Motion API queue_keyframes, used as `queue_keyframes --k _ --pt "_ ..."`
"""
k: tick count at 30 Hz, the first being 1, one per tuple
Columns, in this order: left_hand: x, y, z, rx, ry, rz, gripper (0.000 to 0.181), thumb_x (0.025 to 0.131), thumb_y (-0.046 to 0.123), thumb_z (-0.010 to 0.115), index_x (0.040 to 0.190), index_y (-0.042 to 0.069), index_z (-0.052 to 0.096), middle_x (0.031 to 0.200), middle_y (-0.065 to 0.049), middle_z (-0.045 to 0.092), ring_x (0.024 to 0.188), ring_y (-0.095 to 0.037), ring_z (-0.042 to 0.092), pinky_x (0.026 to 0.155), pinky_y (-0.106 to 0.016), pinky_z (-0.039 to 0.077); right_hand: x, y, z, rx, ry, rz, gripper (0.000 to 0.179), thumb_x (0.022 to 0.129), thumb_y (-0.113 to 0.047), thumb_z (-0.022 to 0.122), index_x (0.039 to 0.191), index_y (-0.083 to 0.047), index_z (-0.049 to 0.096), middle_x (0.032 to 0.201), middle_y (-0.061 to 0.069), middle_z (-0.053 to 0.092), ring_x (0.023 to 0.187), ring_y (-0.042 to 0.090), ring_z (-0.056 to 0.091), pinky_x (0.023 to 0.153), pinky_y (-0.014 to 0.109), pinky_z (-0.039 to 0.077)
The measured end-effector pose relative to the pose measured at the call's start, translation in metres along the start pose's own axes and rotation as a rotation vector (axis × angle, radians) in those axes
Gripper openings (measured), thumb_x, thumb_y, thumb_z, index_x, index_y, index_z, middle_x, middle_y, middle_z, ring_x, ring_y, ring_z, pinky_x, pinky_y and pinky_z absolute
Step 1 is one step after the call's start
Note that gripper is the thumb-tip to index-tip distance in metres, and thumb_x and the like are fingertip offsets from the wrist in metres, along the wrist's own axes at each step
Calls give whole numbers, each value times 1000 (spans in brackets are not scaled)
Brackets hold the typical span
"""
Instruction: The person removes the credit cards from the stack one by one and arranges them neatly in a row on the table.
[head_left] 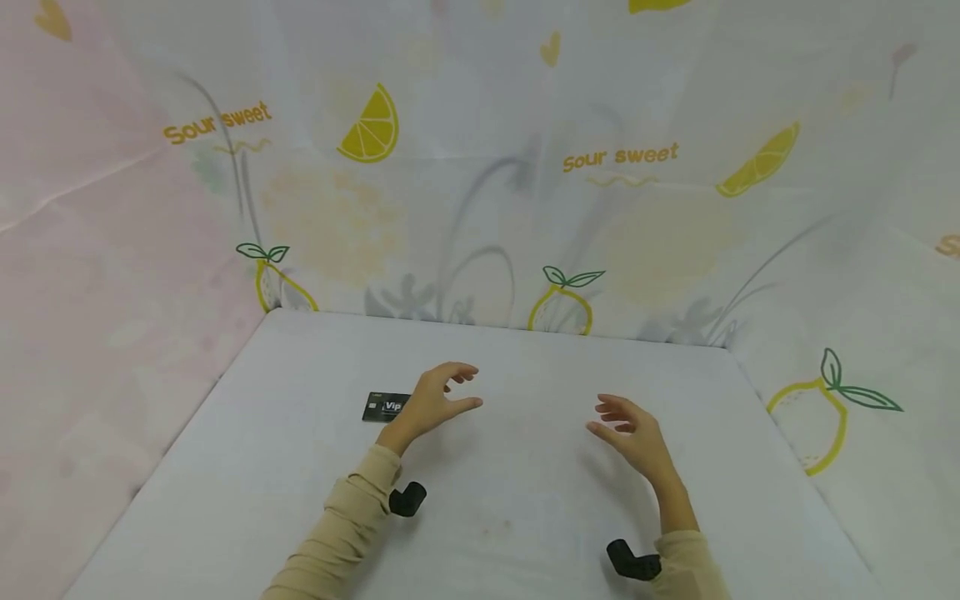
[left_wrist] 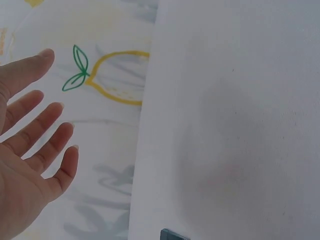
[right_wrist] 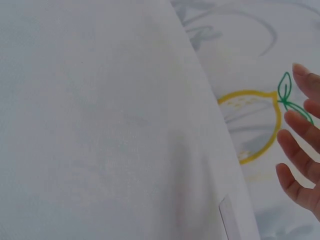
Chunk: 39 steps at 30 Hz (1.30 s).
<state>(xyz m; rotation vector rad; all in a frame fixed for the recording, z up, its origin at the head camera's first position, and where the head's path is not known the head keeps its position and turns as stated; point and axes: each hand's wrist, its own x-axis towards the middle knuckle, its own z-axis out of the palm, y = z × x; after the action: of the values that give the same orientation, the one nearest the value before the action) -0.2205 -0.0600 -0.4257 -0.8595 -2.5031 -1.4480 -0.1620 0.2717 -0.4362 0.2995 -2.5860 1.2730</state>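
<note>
A black card (head_left: 381, 407) with "Vip" printed on it lies flat on the white table, partly covered in the head view by my left hand (head_left: 433, 402). That hand hovers over the table with loosely bent fingers and holds nothing. Only a dark corner of the card (left_wrist: 173, 235) shows at the bottom of the left wrist view. Farther right, my right hand (head_left: 636, 437) is also raised, its fingers relaxed and apart from the thumb, with nothing in it. A pale, flat thing with a thin dark edge (right_wrist: 229, 218) shows low in the right wrist view; its kind is unclear.
The white table (head_left: 517, 500) ends at a cloth backdrop (head_left: 480, 208) printed with lemons and "Sour sweet". More cloth rises along the left and right sides. Black wrist-worn devices (head_left: 408, 499) stick out by both sleeves.
</note>
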Motion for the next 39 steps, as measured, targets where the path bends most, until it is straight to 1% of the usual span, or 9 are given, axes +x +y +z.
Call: queue_keyframes --k 7,13,16,22,29,31,34,36,39 --pt "-9 -5 -17 40 47 -5 45 77 12 77 116 -1 60 110 -14 64 98 -35 57 78 -49 49 5 -6 14 50 -24 -15 48 78 -7 75 121 4 57 106 21 66 94 36 64 78 53 49" --pt "-15 -11 -26 41 64 -19 46 76 10 78 116 -3 60 111 -20 62 99 -38 56 78 -53 48 13 -14 25 61 -58 -14 46 79 -8 74 121 4 58 105 18 66 94 33 64 78 47 50" --pt "-18 -15 -30 49 75 -25 46 76 9 77 116 -4 59 110 -22 62 98 -39 56 77 -52 48 17 -18 30 73 -64 -29 46 79 -9 75 119 5 59 103 18 67 93 33 64 77 48 50" --pt "-23 -22 -39 60 105 -50 45 77 10 77 116 -4 60 110 -20 63 98 -39 57 77 -52 48 23 -25 39 98 -74 -72 44 79 -9 75 118 3 60 102 21 66 91 35 65 76 49 51" --pt "-27 -26 -51 74 142 -67 45 76 11 77 116 -3 60 107 -20 63 98 -39 58 76 -49 48 29 -32 51 132 -100 -70 43 79 -6 74 118 3 59 103 23 65 92 39 64 77 50 50" --pt "-28 -28 -54 83 149 -73 45 77 11 77 116 -3 60 107 -20 63 98 -39 58 76 -47 48 31 -38 54 152 -109 -61 42 80 -3 73 119 5 58 104 27 64 93 43 62 78 53 49" --pt "-31 -32 -59 95 162 -84 44 77 11 77 115 -3 60 106 -20 64 97 -38 58 75 -45 48 32 -57 55 183 -131 -55 42 80 1 71 118 10 56 104 32 61 93 48 60 79 59 46" --pt "-34 -34 -63 94 175 -98 44 77 10 77 115 -3 61 106 -20 64 97 -38 58 75 -47 48 33 -70 56 194 -156 -44 42 80 2 70 118 11 56 104 33 61 94 49 59 80 59 46" --pt "-39 -38 -70 107 191 -120 44 77 10 76 115 -3 60 106 -21 64 97 -37 58 75 -46 48 39 -68 65 201 -183 -35 42 81 -1 70 119 10 56 105 31 61 94 44 61 79 52 48"
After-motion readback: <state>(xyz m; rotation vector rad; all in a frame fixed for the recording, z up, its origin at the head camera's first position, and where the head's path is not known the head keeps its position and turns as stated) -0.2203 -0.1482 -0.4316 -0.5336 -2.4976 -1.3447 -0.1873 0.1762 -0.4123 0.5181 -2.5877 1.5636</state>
